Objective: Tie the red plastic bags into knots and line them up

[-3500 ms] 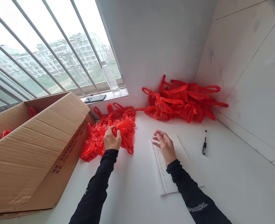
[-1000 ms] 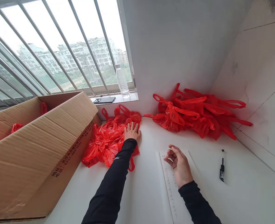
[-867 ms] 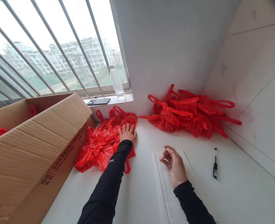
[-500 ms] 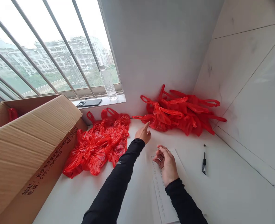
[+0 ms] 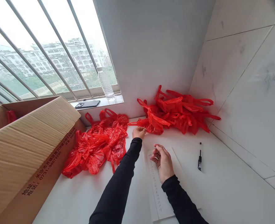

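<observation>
My left hand (image 5: 139,133) reaches to the near edge of a knotted red plastic bag (image 5: 154,119). Its fingers are closed on the bag's lower left edge, though the exact grip is partly hidden. My right hand (image 5: 163,161) hovers over a sheet of paper (image 5: 159,196) with rows of small writing, its fingers loosely curled and apart, with nothing visible in them. Behind the held bag, more red plastic bags (image 5: 186,115) lie heaped against the wall. Another group of tied red bags (image 5: 97,146) rests left of my left arm.
A large open cardboard box (image 5: 32,152) stands at the left, with something red (image 5: 11,116) inside. On the windowsill are a phone (image 5: 88,104) and a clear bottle (image 5: 106,85). A pen (image 5: 199,162) lies on the white table (image 5: 223,186) at the right. Metal bars cross the window.
My left hand has gone from pointing at the right-hand heap to closing at the nearest bag. That bag has shifted slightly left and toward me. My right hand stays nearly in place.
</observation>
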`<action>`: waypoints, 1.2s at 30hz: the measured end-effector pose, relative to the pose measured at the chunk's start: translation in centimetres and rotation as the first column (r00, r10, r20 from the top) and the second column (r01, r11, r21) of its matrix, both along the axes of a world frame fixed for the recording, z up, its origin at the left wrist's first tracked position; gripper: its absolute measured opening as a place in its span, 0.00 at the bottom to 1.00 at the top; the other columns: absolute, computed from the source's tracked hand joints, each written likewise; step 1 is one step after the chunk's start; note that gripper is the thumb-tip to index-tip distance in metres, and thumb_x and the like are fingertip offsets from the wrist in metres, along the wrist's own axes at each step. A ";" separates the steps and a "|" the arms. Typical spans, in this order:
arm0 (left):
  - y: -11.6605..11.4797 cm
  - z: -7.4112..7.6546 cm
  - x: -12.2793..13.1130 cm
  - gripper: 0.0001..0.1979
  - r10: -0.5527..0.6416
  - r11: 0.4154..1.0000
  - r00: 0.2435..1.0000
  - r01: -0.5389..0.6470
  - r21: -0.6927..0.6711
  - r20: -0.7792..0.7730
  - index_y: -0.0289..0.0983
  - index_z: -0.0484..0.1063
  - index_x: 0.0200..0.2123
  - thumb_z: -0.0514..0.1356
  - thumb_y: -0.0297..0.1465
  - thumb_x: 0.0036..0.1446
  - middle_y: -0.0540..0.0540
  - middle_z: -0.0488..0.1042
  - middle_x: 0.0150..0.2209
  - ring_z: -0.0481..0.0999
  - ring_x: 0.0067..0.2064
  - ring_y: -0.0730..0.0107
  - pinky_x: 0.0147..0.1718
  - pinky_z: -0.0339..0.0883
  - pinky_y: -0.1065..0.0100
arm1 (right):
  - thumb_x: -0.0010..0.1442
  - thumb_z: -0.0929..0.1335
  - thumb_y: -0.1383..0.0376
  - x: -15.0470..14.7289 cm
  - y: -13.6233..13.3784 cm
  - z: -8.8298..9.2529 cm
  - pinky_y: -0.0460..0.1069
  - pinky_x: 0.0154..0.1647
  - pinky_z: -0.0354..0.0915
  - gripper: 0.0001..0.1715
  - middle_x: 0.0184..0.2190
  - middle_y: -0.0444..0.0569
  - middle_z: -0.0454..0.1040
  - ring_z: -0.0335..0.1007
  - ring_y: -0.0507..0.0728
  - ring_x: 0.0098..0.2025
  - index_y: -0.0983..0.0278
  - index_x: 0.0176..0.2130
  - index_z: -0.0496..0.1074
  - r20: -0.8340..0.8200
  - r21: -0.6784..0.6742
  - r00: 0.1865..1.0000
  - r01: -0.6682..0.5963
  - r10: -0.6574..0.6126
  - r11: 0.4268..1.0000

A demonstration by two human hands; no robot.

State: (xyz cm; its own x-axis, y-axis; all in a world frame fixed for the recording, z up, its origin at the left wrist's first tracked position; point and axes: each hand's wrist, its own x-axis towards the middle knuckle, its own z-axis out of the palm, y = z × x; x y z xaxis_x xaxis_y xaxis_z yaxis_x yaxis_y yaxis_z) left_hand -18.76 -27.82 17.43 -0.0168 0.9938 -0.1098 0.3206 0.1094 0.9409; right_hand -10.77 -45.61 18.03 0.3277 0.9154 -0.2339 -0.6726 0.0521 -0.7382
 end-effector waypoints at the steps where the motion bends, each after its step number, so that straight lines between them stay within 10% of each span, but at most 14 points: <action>1: 0.1 -0.1 0.2 0.15 0.028 0.999 0.998 -0.026 -0.035 0.054 0.36 0.71 0.52 0.60 0.36 0.65 0.41 0.74 0.51 0.77 0.46 0.63 0.44 0.75 0.56 | 0.55 0.73 0.55 0.0 0.0 0.0 0.45 0.28 0.71 0.15 0.26 0.41 0.71 0.67 0.50 0.25 0.62 0.38 0.76 0.000 -0.001 1.000 0.001 -0.001 1.000; 12: -0.8 1.4 1.4 0.18 0.229 0.962 0.876 -0.139 -0.233 0.424 0.35 0.70 0.55 0.61 0.37 0.64 0.40 0.73 0.53 0.76 0.49 0.59 0.46 0.74 0.54 | 0.54 0.74 0.55 -0.1 -0.2 -0.2 0.46 0.28 0.71 0.15 0.25 0.41 0.71 0.67 0.50 0.25 0.61 0.38 0.76 0.017 0.005 1.000 -0.007 0.007 1.000; 23: -6.2 2.7 -5.7 0.05 0.292 0.950 0.673 -0.287 -0.124 0.680 0.40 0.67 0.38 0.54 0.31 0.59 0.52 0.72 0.30 0.77 0.31 0.71 0.32 0.75 0.67 | 0.56 0.73 0.55 -0.1 -0.1 -0.3 0.46 0.28 0.71 0.14 0.27 0.42 0.71 0.67 0.50 0.26 0.61 0.39 0.75 0.018 0.048 1.000 -0.020 0.019 0.999; 36: -18.4 1.1 -8.6 0.16 0.146 0.976 0.296 0.114 -0.186 0.944 0.37 0.75 0.47 0.65 0.34 0.54 0.42 0.82 0.38 0.83 0.41 0.56 0.39 0.79 0.61 | 0.61 0.70 0.49 -0.7 -0.5 -0.8 0.46 0.30 0.70 0.23 0.42 0.49 0.73 0.70 0.55 0.37 0.60 0.49 0.73 0.391 0.086 0.896 -0.262 0.209 0.961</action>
